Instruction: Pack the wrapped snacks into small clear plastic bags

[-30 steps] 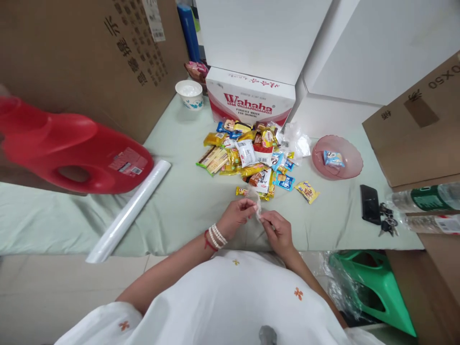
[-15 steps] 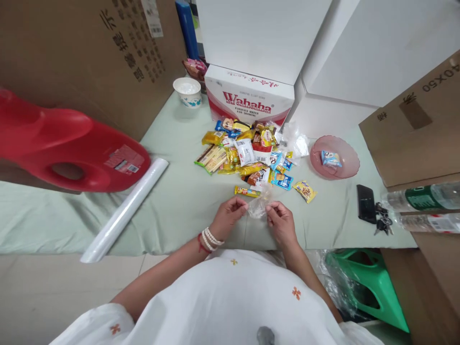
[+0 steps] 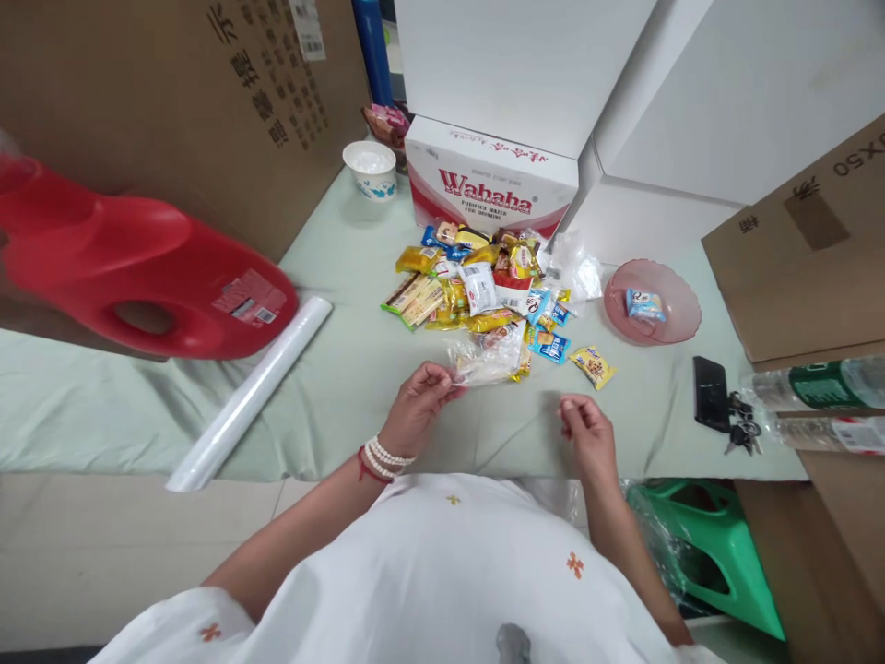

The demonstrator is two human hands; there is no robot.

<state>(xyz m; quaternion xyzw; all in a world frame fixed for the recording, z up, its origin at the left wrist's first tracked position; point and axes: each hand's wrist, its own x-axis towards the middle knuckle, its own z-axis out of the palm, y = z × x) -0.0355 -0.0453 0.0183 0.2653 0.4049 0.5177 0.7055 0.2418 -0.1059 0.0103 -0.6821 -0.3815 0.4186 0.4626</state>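
Observation:
My left hand (image 3: 423, 403) pinches the edge of a clear plastic bag (image 3: 484, 361), which spreads to the right over the near side of a snack pile. Apart from the bag, my right hand (image 3: 587, 432) hovers over the cloth with its fingers curled together; whether anything tiny sits between them is hidden. Wrapped snacks (image 3: 477, 286) in yellow, blue, white and brown lie heaped beyond both hands. A yellow cookie packet (image 3: 593, 367) rests by itself at the pile's right, just past my right hand. Part of the pile shows blurred through the bag.
A pink bowl (image 3: 654, 267) holding a blue-white packet stands right of the pile. Behind are a Wahaba-type carton (image 3: 492, 180) and a paper cup (image 3: 371, 171). At left are a red jug (image 3: 159, 277) and a plastic roll (image 3: 253, 397); at right a phone (image 3: 711, 395), keys (image 3: 743, 426) and bottles (image 3: 822, 385).
My hands have drawn apart. The right has let go of the bag and moved right; the left keeps it and has shifted slightly left. The bag now lies more spread out.

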